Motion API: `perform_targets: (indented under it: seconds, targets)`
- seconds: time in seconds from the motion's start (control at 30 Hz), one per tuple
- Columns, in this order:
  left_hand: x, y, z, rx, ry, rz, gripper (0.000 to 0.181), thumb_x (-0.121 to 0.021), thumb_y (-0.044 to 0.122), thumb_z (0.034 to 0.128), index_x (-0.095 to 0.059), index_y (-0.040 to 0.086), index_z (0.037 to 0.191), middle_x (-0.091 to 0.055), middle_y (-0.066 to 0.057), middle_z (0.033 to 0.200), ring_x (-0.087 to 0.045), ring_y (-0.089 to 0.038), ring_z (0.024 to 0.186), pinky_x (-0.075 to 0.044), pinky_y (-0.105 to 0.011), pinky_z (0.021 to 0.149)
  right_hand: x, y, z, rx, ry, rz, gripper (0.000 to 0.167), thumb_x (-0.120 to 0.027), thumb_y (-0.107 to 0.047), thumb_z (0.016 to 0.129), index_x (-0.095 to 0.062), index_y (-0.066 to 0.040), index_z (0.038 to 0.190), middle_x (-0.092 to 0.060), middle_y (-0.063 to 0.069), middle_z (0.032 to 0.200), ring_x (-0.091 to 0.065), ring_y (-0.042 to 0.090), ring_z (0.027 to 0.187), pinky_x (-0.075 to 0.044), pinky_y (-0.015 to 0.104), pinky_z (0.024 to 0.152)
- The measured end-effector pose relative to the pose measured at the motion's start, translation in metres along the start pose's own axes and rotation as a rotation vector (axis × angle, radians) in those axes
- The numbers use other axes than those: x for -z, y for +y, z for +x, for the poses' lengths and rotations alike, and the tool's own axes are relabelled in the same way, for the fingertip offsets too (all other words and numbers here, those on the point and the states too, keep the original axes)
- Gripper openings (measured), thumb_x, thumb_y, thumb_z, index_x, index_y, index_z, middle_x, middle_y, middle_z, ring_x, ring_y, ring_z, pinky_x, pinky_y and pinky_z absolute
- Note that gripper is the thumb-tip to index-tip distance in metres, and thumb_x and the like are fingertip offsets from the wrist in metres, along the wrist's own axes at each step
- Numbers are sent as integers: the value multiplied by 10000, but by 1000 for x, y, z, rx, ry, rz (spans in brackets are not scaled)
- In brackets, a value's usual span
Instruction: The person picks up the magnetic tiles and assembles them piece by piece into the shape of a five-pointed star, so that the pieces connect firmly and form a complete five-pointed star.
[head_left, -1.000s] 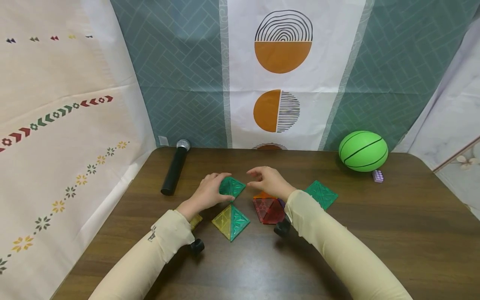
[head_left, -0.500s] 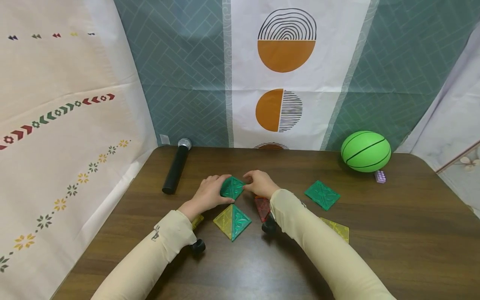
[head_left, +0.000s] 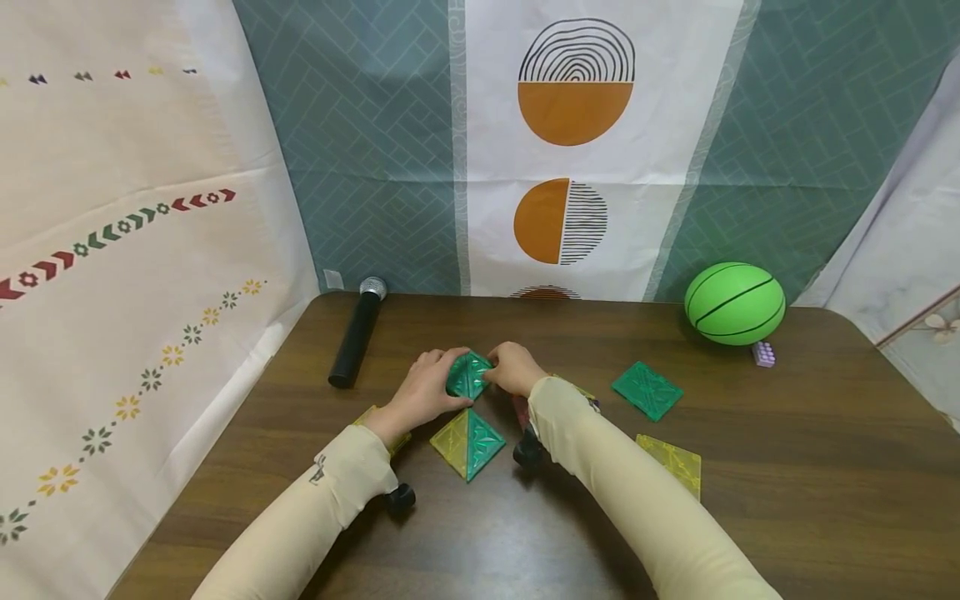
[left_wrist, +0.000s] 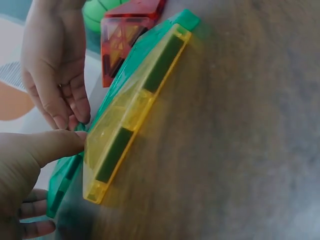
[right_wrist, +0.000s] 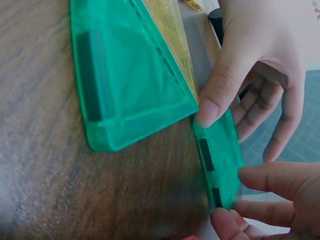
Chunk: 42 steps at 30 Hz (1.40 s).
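We see the left hand (head_left: 431, 387) gripping the green magnetic-tile diamond (head_left: 468, 379) between its thumb and curved fingers, while the right hand (head_left: 517, 369) pinches its right corner. We find this diamond at the wooden table (head_left: 480, 542), just beyond a yellow triangular tile (head_left: 453, 443) and a green triangular tile (head_left: 484, 447), which lie edge to edge. A red tile (head_left: 521, 411) is partly hidden by the right sleeve (head_left: 573, 425).

The magnetic tiles (head_left: 476, 375) at centre are translucent green; the tile diamond (head_left: 467, 444) below them, half yellow, half green. The toy basketball (head_left: 735, 304) at right is lime green with black lines.
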<state>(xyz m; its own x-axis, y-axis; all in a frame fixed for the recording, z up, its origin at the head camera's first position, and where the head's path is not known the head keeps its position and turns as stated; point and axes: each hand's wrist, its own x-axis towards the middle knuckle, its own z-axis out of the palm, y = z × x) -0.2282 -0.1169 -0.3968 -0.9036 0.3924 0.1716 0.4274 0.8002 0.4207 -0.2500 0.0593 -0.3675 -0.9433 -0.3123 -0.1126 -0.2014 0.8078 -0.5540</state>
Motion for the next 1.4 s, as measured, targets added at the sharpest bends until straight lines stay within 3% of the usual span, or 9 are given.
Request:
perform_targets:
  seconds: [0.2, 0.43, 0.67, 0.8, 0.9, 1.07, 1.17, 1.23, 1.4]
  targets:
    - [-2, 1, -3, -24, 26, -30, 776, -820, 277, 763, -434, 139, 1421, -513, -187, 1314, -471, -336, 1186, -492, -473, 943, 3, 2, -1, -5, 25, 38, 291, -644, -127, 896, -673, 16, 1148, -678, 150, 1154, -628, 267, 1020, -518, 371, 892]
    - [4, 6, -1, -32, 86, -58, 761, -814, 262, 771, -444, 127, 1422, -502, -188, 1334, -456, -352, 1219, -481, -478, 973, 9, 3, -3, -57, 79, 227, 298, -606, -124, 933, -616, -1, 1204, -697, 155, 1031, -703, 243, 758, -510, 249, 636]
    - [12, 14, 5, -27, 131, -150, 737, -821, 232, 763, -470, 97, 1397, -514, -190, 1337, -453, -380, 1236, -473, -502, 977, 22, 2, -6, -64, 138, 379, 240, -546, -113, 976, -618, -8, 1179, -654, 128, 862, -697, 350, 803, -474, 211, 586]
    - [22, 19, 9, 28, 115, -323, 628, -749, 200, 839, -472, 68, 1386, -527, -197, 1345, -481, -378, 1241, -462, -506, 998, 32, 2, -9, -57, 129, 412, 240, -539, -96, 976, -616, 2, 1181, -637, 129, 827, -688, 379, 821, -527, 286, 618]
    - [28, 21, 12, 107, 140, -489, 487, -665, 127, 902, -504, 38, 1353, -575, -208, 1285, -542, -351, 1196, -471, -465, 1005, 38, 4, -12, -42, 116, 416, 240, -544, -72, 968, -620, 9, 1181, -648, 153, 868, -685, 371, 801, -572, 388, 738]
    - [33, 21, 17, 257, 214, -707, 360, -598, -3, 915, -588, -3, 1275, -642, -220, 1173, -601, -302, 1068, -517, -268, 859, 49, 5, -17, -9, 76, 438, 242, -530, -24, 963, -618, 32, 1181, -654, 166, 934, -646, 235, 625, -575, 426, 782]
    - [33, 22, 20, 327, 193, -780, 341, -594, -4, 918, -615, 7, 1258, -651, -211, 1165, -603, -247, 1030, -491, -162, 774, 54, 7, -19, 11, 41, 463, 244, -526, -20, 964, -613, 39, 1184, -657, 169, 950, -596, 118, 574, -573, 439, 788]
    - [32, 21, 22, 357, 155, -813, 335, -591, 7, 924, -621, 13, 1258, -650, -193, 1154, -595, -202, 1013, -482, -140, 763, 57, 11, -19, 19, 24, 473, 247, -532, -31, 964, -618, 35, 1187, -661, 171, 963, -592, 108, 582, -568, 451, 803]
    - [24, 21, 26, 358, 82, -840, 328, -585, 21, 931, -618, -12, 1255, -643, -147, 1110, -576, -145, 984, -479, -162, 789, 60, 21, -19, 20, 0, 486, 260, -526, -43, 972, -623, 42, 1198, -667, 192, 1019, -617, 154, 626, -563, 449, 825]
